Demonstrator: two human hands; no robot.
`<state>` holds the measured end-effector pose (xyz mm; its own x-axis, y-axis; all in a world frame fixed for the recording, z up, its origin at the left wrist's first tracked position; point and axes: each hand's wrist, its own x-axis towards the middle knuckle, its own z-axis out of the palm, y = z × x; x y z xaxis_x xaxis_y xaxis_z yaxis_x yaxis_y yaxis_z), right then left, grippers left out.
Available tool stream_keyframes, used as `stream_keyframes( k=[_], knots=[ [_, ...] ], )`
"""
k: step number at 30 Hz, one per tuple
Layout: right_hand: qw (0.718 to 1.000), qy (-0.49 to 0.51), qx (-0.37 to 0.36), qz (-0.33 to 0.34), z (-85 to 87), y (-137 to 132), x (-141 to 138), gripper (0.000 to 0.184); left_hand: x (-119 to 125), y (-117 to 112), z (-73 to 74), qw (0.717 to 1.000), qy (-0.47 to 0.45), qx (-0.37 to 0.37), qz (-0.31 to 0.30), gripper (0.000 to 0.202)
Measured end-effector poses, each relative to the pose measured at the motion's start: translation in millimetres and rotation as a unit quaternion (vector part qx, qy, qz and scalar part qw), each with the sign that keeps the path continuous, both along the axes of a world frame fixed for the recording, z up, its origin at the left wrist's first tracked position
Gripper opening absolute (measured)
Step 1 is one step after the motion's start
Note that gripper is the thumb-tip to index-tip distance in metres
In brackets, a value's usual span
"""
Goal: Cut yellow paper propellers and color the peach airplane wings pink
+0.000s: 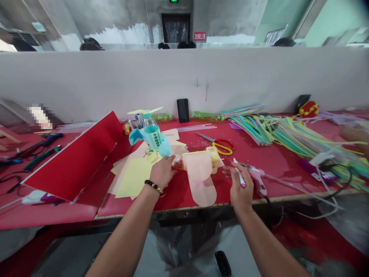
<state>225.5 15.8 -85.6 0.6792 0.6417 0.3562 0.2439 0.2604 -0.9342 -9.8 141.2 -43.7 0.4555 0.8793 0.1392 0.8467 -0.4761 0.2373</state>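
Note:
My left hand (pixel 163 172) is closed around the neck end of a plastic bottle (pixel 179 162) lying on its side. Pale pink paper (pixel 201 169) wraps the bottle, with rounded flaps spreading toward me, and a yellow paper piece (pixel 212 157) covers its right end. Between the fingers of my right hand (pixel 240 190) is a white marker (pixel 240 176) with a pinkish-purple end, held just right of the bottle. Beside that hand lies a pink glue gun (pixel 258 179). Behind the bottle are yellow-handled scissors (pixel 220 145).
A finished-looking bottle plane (pixel 152 134) in blue paper stands on yellow and pink sheets (pixel 134 177). A red board (pixel 77 161) leans at left. Colourful strips (pixel 296 134) are piled at right, near another person's hand (pixel 353 136). A phone (pixel 182 110) rests against the white partition (pixel 129 80).

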Motion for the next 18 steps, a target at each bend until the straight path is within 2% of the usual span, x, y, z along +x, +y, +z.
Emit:
stream_keyframes(
  k=[2,5,8,12,18],
  knots=[
    [1.000,-0.021,-0.011,-0.006,-0.9,-0.5,1.1,0.027,-3.6,1.3,7.0,1.000,-0.004,-0.001,-0.011,0.034],
    [1.000,-0.017,0.012,-0.008,-3.9,0.7,1.9,0.028,-8.2,0.0,30.5,0.999,-0.012,0.002,-0.034,0.025],
    [0.999,0.010,0.041,-0.002,-7.7,3.5,2.2,0.030,-7.4,1.1,65.4,0.998,-0.016,0.002,-0.067,0.030],
    [0.998,0.022,0.054,-0.006,-9.6,6.0,2.7,0.032,5.9,12.3,113.8,0.995,-0.010,0.022,-0.098,0.033],
    [0.998,0.017,0.064,-0.006,-8.1,5.4,2.6,0.033,43.7,23.7,175.0,0.970,0.140,0.081,-0.179,0.029]
  ],
)
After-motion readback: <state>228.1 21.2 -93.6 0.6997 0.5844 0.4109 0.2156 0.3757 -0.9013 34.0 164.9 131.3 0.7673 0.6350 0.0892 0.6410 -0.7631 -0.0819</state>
